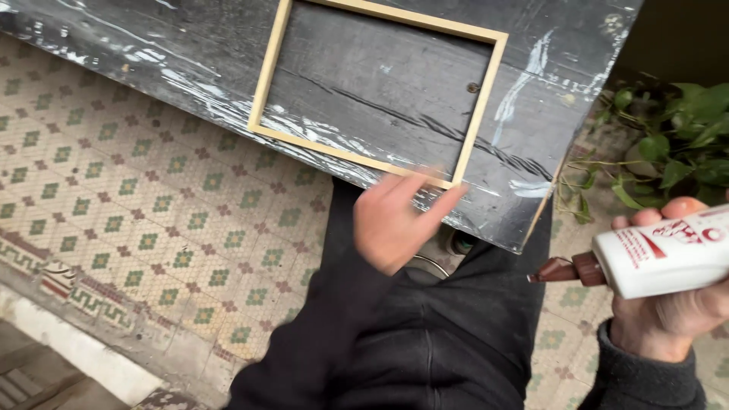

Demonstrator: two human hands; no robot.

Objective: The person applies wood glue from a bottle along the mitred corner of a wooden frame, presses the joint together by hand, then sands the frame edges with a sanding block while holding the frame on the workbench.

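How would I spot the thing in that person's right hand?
Find the dark, paint-streaked board with the pale wooden frame. Off its right edge, the right hand holds a white squeeze bottle sideways; its brown nozzle sets it apart.

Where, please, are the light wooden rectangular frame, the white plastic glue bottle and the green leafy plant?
light wooden rectangular frame (pixel 481 105): head view, right rail.
white plastic glue bottle (pixel 668 258): head view, body.
green leafy plant (pixel 683 137): head view, leaves.

Home craft corner: paint-smeared worktable, patterned floor tiles (houseplant nearby)
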